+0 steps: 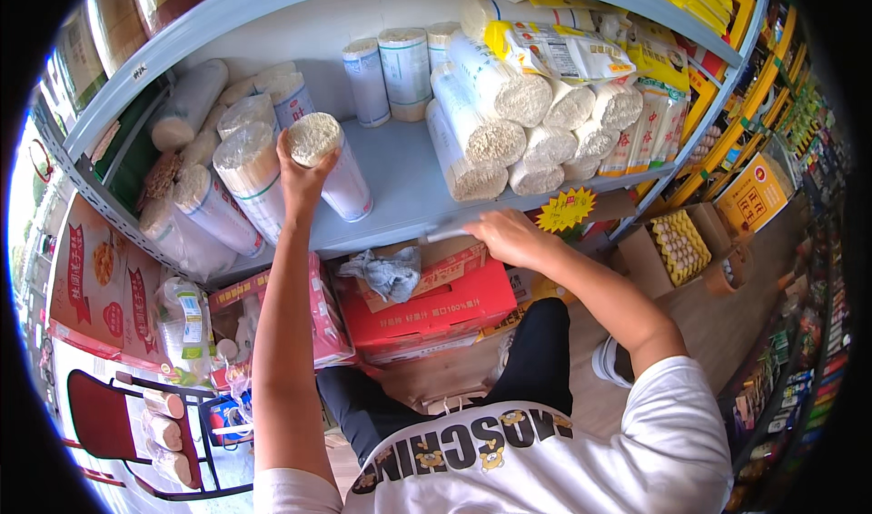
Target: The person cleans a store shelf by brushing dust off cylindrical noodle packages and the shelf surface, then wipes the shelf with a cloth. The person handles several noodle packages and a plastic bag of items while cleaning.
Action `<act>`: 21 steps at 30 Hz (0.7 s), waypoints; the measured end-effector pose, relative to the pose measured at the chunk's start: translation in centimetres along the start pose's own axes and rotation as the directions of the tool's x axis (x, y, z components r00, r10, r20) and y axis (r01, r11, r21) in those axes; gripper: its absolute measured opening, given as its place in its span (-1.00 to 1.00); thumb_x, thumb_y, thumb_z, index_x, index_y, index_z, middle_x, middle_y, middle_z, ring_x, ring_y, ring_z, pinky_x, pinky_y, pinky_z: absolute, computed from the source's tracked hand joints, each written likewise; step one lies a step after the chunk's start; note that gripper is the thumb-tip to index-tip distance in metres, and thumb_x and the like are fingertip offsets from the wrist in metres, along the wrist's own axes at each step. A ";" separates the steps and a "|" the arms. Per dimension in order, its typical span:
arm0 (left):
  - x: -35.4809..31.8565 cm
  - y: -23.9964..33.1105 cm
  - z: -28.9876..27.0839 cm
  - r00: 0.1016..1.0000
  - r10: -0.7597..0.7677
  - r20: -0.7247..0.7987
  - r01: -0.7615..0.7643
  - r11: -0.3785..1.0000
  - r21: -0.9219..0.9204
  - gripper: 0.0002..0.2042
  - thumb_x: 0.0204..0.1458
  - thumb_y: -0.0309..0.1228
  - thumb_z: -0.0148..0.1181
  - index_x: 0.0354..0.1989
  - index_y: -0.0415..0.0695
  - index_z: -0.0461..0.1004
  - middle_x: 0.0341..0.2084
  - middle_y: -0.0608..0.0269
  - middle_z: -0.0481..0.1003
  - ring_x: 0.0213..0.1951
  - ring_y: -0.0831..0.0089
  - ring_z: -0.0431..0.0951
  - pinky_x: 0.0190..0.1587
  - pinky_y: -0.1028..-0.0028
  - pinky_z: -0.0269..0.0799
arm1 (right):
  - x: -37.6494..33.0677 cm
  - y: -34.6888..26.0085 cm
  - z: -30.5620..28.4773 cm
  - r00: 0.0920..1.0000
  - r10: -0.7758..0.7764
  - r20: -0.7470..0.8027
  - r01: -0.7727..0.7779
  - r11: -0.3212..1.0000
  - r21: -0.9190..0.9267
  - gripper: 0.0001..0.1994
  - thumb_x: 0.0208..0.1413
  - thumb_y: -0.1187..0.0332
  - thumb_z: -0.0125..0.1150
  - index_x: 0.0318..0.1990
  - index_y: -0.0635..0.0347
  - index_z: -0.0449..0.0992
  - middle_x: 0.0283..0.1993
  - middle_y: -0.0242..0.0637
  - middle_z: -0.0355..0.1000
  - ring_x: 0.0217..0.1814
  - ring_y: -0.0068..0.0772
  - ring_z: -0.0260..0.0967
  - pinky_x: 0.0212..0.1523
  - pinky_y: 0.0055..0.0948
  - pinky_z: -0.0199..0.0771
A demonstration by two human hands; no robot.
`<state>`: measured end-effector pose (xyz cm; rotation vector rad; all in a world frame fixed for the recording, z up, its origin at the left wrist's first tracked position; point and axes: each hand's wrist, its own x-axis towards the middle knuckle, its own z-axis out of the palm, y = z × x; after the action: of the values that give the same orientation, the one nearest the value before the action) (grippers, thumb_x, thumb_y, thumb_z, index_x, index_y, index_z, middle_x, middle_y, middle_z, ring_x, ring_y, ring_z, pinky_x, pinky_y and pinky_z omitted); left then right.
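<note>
My left hand point(307, 182) is closed around the upper end of a paper-wrapped roll of dried noodles point(347, 185), which stands on the grey-blue shelf point(395, 164) close to its front edge. My right hand point(510, 238) is at the shelf's front edge, its fingers closed on a pale, flat, blurred thing point(445, 234) whose kind I cannot make out. More noodle rolls point(250, 173) stand to the left of my left hand. Others lie stacked in a pile point(495, 142) at the right, their round ends toward me. Two upright rolls point(404, 74) are farther back.
A grey-blue cloth point(391, 275) lies on a red carton point(436, 310) below the shelf. A yellow star-shaped tag point(565, 210) hangs at the shelf edge. At the right stands a box of eggs point(677, 249). A chair point(113, 423) at the lower left bears several rolls.
</note>
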<state>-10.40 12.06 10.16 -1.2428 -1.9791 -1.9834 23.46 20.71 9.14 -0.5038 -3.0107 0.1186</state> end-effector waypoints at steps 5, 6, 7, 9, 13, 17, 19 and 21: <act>-0.9 -0.2 0.5 0.999 -0.035 -0.027 0.034 0.999 -0.039 0.04 -0.32 -0.30 0.54 0.31 -0.30 -0.08 0.06 -0.06 0.30 0.11 0.19 0.34 0.16 0.36 0.26 | -6.9 -0.3 0.0 0.982 0.118 -0.148 -0.018 0.836 0.549 -0.67 0.05 0.62 0.09 0.00 0.21 0.48 -0.27 -0.02 0.48 -0.31 -0.03 0.45 -0.27 -0.26 0.45; -1.1 -0.4 0.8 0.999 0.007 -0.035 -0.008 0.999 -0.042 0.05 -0.33 -0.32 0.54 0.31 -0.29 -0.08 0.07 -0.06 0.29 0.11 0.19 0.34 0.17 0.36 0.25 | -8.3 0.0 1.3 0.955 0.166 -0.245 0.001 0.827 0.562 -0.66 0.04 0.63 0.08 0.02 0.23 0.47 -0.25 -0.01 0.49 -0.31 -0.06 0.45 -0.27 -0.30 0.44; -1.2 -0.6 1.4 0.998 0.047 -0.041 -0.049 0.998 -0.048 0.05 -0.34 -0.35 0.55 0.31 -0.29 -0.09 0.08 -0.06 0.27 0.10 0.18 0.34 0.17 0.36 0.25 | -9.9 0.5 3.1 0.896 0.232 -0.379 0.018 0.833 0.553 -0.62 0.00 0.63 0.11 0.03 0.21 0.46 -0.35 -0.06 0.46 -0.34 -0.04 0.45 -0.33 -0.23 0.44; -1.5 -1.0 1.5 0.991 0.127 -0.033 -0.128 0.991 -0.034 0.06 -0.35 -0.39 0.56 0.31 -0.29 -0.09 0.09 -0.07 0.26 0.11 0.17 0.33 0.18 0.35 0.24 | -13.6 1.3 6.9 0.870 0.405 -0.280 -0.212 0.821 0.530 -0.63 0.03 0.61 0.11 0.05 0.19 0.46 -0.27 -0.05 0.48 -0.25 0.01 0.46 -0.25 -0.22 0.45; -3.1 -2.5 2.0 0.998 0.056 0.035 -0.052 0.994 -0.092 0.06 -0.37 -0.42 0.57 0.31 -0.28 -0.09 0.09 -0.03 0.26 0.09 0.21 0.34 0.14 0.35 0.29 | -18.9 1.1 13.9 0.789 0.459 -0.409 -0.235 0.840 0.490 -0.61 0.08 0.61 0.05 0.09 0.16 0.43 -0.38 -0.11 0.39 -0.41 -0.10 0.40 -0.39 -0.28 0.42; -3.6 -3.7 2.2 0.996 -0.081 0.033 0.083 0.992 -0.090 -0.09 -0.31 -0.41 0.52 0.23 -0.27 0.05 0.03 0.01 0.34 0.03 0.26 0.40 0.07 0.36 0.34 | -21.3 0.3 19.3 0.805 0.452 -0.385 -0.270 0.856 0.440 -0.55 0.03 0.62 0.09 0.12 0.11 0.40 -0.42 -0.15 0.34 -0.40 -0.06 0.40 -0.39 -0.20 0.42; -3.2 -3.5 3.2 0.992 -0.124 0.011 0.125 0.988 -0.093 -0.19 -0.29 -0.38 0.50 0.16 -0.27 0.14 -0.03 0.03 0.39 -0.02 0.26 0.44 0.03 0.34 0.37 | -21.6 0.5 21.5 0.854 0.372 -0.365 -0.273 0.916 0.293 -0.56 0.03 0.59 0.10 0.11 0.13 0.38 -0.44 -0.19 0.32 -0.41 -0.13 0.39 -0.39 -0.23 0.43; -2.6 -3.9 3.9 0.993 -0.120 -0.017 0.118 0.988 -0.096 -0.19 -0.29 -0.37 0.50 0.16 -0.27 0.15 -0.03 0.03 0.40 -0.02 0.26 0.44 0.03 0.34 0.37 | -21.2 0.5 22.3 0.874 0.345 -0.341 -0.273 0.931 0.242 -0.56 0.04 0.58 0.10 0.13 0.14 0.36 -0.45 -0.20 0.31 -0.41 -0.16 0.38 -0.40 -0.26 0.42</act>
<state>-9.02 14.79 4.90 -1.1395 -2.0149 -2.1606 41.44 12.83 -14.58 -0.8763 -2.4906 0.2864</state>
